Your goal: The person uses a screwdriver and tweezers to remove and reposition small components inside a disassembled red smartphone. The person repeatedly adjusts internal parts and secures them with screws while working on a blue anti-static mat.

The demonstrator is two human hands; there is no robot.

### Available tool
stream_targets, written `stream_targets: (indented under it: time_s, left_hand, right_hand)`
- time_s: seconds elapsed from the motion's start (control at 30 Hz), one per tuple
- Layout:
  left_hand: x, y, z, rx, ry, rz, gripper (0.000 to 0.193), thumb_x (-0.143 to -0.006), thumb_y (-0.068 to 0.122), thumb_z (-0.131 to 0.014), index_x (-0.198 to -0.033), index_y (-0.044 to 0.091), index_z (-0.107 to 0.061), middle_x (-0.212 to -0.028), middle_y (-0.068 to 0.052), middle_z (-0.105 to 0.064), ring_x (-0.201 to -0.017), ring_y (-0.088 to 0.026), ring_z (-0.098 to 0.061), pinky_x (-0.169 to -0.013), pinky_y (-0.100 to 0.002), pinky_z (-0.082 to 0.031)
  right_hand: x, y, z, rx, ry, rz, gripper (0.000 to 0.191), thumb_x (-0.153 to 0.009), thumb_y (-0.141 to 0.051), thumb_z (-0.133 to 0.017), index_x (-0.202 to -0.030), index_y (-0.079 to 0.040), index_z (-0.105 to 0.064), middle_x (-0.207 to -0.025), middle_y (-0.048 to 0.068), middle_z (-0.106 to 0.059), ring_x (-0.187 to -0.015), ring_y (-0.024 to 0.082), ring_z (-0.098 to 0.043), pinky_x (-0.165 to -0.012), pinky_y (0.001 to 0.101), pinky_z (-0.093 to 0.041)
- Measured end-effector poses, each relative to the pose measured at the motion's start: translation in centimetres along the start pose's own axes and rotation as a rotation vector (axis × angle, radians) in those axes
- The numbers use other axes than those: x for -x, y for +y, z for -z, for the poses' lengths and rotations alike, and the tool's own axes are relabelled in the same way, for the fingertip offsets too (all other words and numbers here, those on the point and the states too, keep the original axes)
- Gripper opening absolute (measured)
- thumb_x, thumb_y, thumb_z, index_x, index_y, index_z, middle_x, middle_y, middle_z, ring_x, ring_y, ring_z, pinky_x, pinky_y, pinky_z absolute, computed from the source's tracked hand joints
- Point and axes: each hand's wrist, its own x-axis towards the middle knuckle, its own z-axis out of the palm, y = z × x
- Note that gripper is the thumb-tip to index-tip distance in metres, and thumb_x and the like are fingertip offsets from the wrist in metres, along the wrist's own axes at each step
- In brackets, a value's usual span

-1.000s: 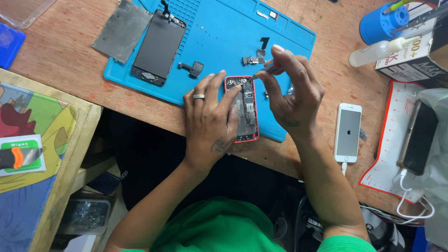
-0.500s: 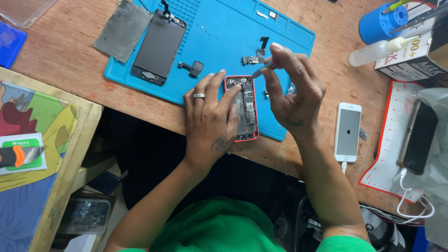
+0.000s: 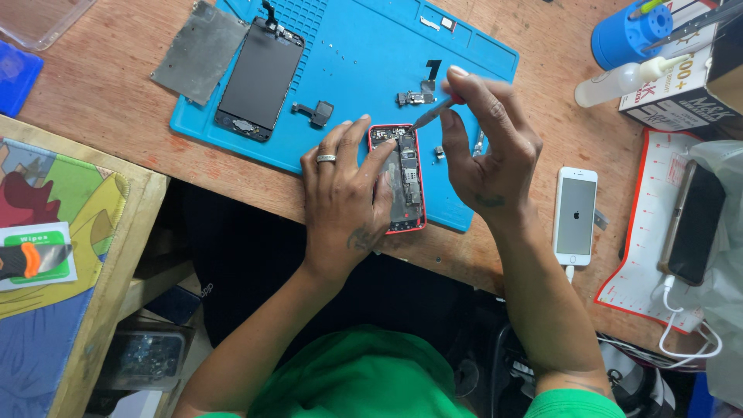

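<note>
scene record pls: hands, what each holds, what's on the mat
left hand: flat on opened red phone, steadying it
right hand: holds screwdriver, tip at the phone's top end
mat: blue, on wooden table
on mat: detached screen, small loose parts
off mat: white phone, cabled

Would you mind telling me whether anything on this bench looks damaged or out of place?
Nothing stands out. The red phone lies open under the left hand, the right hand works a tool into it, and its removed screen lies flat on the blue mat.
</note>
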Motion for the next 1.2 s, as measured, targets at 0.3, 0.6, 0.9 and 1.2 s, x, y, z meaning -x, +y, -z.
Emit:
stream_targets:
  time_s: [0.3,0.6,0.9,1.2]
  left_hand:
    - [0.0,0.0,-0.1,-0.005,-0.007,0.009,0.037,-0.091,0.017,-0.065,-0.127,0.009,-0.070,-0.146,-0.016,-0.054,-0.141,-0.028,-0.043,-0.116,-0.047,-0.031]
    - [-0.1,-0.1,-0.2,-0.001,-0.001,0.011,0.035,-0.092,0.018,-0.066,-0.126,0.010,-0.070,-0.145,-0.016,-0.054,-0.140,-0.028,-0.043,-0.116,-0.047,-0.031]
    - [-0.1,-0.2,-0.5,-0.005,0.024,0.000,0.035,-0.091,0.017,-0.067,-0.125,0.010,-0.072,-0.145,-0.015,-0.055,-0.139,-0.027,-0.044,-0.116,-0.045,-0.032]
    - [0.0,-0.3,-0.5,-0.010,0.018,0.001,0.034,-0.091,0.015,-0.069,-0.124,0.011,-0.073,-0.145,-0.012,-0.056,-0.138,-0.026,-0.045,-0.116,-0.044,-0.033]
  right_hand:
    - [-0.4,-0.8,-0.3,-0.047,-0.014,0.002,0.036,-0.103,0.001,-0.075,-0.137,-0.002,-0.060,-0.119,0.020,-0.068,-0.105,0.022,-0.073,-0.093,0.0331,-0.063]
    - [0.4,0.5,-0.5,-0.082,-0.048,-0.029,0.046,-0.104,0.004,-0.077,-0.144,-0.002,-0.055,-0.124,0.017,-0.072,-0.106,0.021,-0.075,-0.095,0.0326,-0.063]
    - [1.7,4.9,2.5,0.056,0.113,-0.156,0.065,-0.119,0.002,-0.071,-0.167,-0.012,-0.029,-0.115,0.015,-0.060,-0.093,0.018,-0.066,-0.089,0.0282,-0.060]
    - [0.9,7.7,4.9,0.373,-0.267,-0.530,0.054,-0.096,-0.009,-0.075,-0.147,-0.003,-0.056,-0.080,0.010,-0.066,-0.072,0.023,-0.066,-0.069,0.0371,-0.053]
